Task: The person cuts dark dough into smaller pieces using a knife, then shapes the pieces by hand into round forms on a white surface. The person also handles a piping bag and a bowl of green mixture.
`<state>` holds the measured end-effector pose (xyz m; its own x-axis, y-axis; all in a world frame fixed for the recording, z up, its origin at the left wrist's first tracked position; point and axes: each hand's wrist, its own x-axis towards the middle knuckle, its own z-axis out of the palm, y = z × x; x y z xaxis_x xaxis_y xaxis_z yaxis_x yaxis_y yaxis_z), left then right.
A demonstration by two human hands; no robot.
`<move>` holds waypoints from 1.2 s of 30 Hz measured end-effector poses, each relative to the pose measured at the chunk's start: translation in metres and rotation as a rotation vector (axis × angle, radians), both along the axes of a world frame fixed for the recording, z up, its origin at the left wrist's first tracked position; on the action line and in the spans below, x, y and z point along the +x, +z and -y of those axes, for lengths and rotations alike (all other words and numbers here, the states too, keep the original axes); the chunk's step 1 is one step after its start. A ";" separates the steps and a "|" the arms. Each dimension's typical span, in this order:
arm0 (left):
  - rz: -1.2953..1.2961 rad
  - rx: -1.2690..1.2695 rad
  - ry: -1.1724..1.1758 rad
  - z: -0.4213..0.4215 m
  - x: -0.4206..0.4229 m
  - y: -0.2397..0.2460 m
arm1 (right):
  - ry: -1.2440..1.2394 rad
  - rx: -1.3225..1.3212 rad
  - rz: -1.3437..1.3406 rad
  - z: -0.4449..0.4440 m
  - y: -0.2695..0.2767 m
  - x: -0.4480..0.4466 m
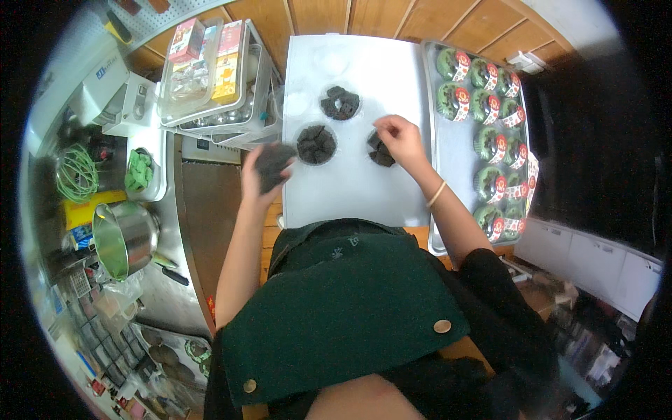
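My left hand (257, 185), at the white table's left edge, grips a dark piece of cake (275, 167), blurred by motion. My right hand (403, 139) hovers over a round cup of dark cake pieces (381, 152) and partly covers it. Its thumb and fingers are pinched together; whether a crumb sits between them cannot be seen. Two more round transparent cups stand on the table: one filled with dark cake chunks (316, 145), and behind it one with a ring of chunks (340, 103) around a pale gap in the middle.
The white table (352, 194) lies before me. On its right, a metal tray (455, 157) carries several domed green cakes (491, 144) with red-and-white bands. Stacked plastic bins (220, 79) stand at the back left. A steel mixing bowl (139, 233) and a black-handled knife (175, 276) rest on the left counter.
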<state>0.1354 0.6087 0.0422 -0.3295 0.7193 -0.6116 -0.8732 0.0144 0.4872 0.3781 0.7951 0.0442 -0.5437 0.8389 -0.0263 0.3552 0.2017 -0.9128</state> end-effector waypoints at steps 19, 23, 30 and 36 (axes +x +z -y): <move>-0.224 -0.185 -0.454 -0.154 -0.010 -0.004 | 0.172 0.154 0.199 -0.078 -0.049 -0.102; -0.164 -0.206 -0.409 -0.155 -0.007 -0.009 | 0.198 0.269 0.415 -0.074 -0.046 -0.113; -0.170 -0.175 -0.458 -0.159 -0.005 -0.026 | 0.181 0.367 0.683 -0.062 -0.044 -0.125; -0.182 -0.159 -0.478 -0.155 -0.007 -0.016 | 0.240 0.168 0.284 -0.083 -0.027 -0.105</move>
<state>0.1287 0.7641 0.0262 -0.0987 0.7181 -0.6889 -0.6531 0.4756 0.5893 0.2731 0.8778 0.0173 -0.7153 0.6945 -0.0771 0.5133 0.4473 -0.7324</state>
